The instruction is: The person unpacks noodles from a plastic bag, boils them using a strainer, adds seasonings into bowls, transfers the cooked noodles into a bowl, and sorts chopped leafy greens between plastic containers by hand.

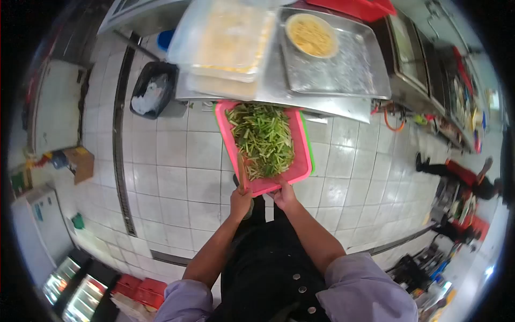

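A pink basket (pixel 304 155) full of cut green vegetables (pixel 264 137) is in front of my body, its far end at the edge of the metal table. Part of a green rim shows along its right side. My left hand (pixel 241 200) is closed at the basket's near left corner, around a long brownish handle (pixel 242 173) that reaches into the basket. What the handle ends in is hidden by the vegetables. My right hand (pixel 285 196) grips the near rim of the basket, its fingers partly hidden beneath the edge.
The metal table (pixel 332 103) carries stacked plastic containers (pixel 228 40) and a metal tray (pixel 348 80) with a bowl of yellowish strips (pixel 311 35). A black bin (pixel 155 88) stands left of the table. Two people (pixel 466 177) are far right.
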Demonstrator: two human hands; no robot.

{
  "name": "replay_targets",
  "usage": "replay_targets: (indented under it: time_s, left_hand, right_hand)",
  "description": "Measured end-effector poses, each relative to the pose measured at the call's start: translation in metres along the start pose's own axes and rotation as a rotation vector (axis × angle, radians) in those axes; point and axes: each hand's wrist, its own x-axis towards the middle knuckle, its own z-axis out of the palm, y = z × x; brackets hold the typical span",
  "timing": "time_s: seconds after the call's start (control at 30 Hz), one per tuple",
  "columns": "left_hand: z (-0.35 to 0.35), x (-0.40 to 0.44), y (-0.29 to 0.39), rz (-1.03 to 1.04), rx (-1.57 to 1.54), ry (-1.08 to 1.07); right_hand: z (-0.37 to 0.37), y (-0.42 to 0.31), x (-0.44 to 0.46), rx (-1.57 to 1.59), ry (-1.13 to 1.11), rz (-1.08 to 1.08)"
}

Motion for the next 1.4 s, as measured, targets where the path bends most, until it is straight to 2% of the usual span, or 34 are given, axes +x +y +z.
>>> replay_targets:
  time_s: [0.13, 0.23, 0.33, 0.43, 0.5, 0.6, 0.73, 0.87, 0.93, 1.03, 1.13, 1.17, 1.23, 1.33, 1.4]
  left_hand:
    - [-0.002, 0.008, 0.0, 0.093, 0.099, -0.053]
    - [-0.01, 0.011, 0.04, -0.176, 0.308, -0.094]
    - [-0.005, 0.045, 0.032, -0.082, 0.282, 0.082]
    - [-0.011, 0.1, 0.043, 0.129, 0.052, 0.167]
    - [-0.018, 0.143, 0.069, 0.296, -0.157, 0.217]
    - [-0.062, 0.21, 0.088, 0.171, -0.197, 0.113]
    - [-0.127, 0.27, 0.157, 0.076, -0.181, 0.08]
    - [-0.201, 0.342, 0.162, 0.128, -0.06, 0.016]
    - [-0.235, 0.363, 0.159, 0.154, -0.02, -0.062]
    - [-0.303, 0.403, 0.125, 0.363, 0.302, -0.099]
    - [-0.337, 0.383, 0.164, -0.164, -0.013, 0.117]
    - [-0.356, 0.374, 0.184, -0.218, -0.117, 0.167]
    - [-0.374, 0.366, 0.227, -0.289, -0.359, 0.253]
    - [-0.419, 0.362, 0.263, -0.235, -0.612, 0.239]
    - [-0.457, 0.37, 0.258, -0.125, -0.404, 0.215]
  right_hand:
    - [0.021, -0.024, -0.016, -0.069, 0.19, 0.045]
    - [0.036, -0.043, -0.026, -0.08, 0.271, 0.072]
    - [0.008, -0.032, -0.005, -0.101, 0.233, 0.07]
    - [-0.01, -0.023, 0.007, -0.048, 0.177, 0.109]
    - [0.009, -0.038, -0.008, -0.05, 0.155, 0.131]
    - [0.015, -0.029, -0.004, 0.057, 0.138, 0.132]
    - [0.034, -0.015, -0.008, 0.15, 0.134, 0.119]
    - [0.069, -0.013, -0.023, 0.152, 0.266, -0.056]
    - [0.071, 0.0, -0.012, 0.114, 0.395, -0.066]
    - [0.067, 0.025, -0.013, 0.069, 0.478, -0.132]
    - [0.043, 0.046, -0.013, 0.038, 0.393, -0.222]
    - [0.061, 0.047, -0.018, 0.052, 0.455, -0.201]
    - [0.089, 0.022, -0.029, 0.063, 0.571, -0.201]
    - [0.101, 0.033, -0.016, 0.123, 0.449, -0.209]
    - [0.108, 0.037, -0.014, 0.155, 0.452, -0.198]
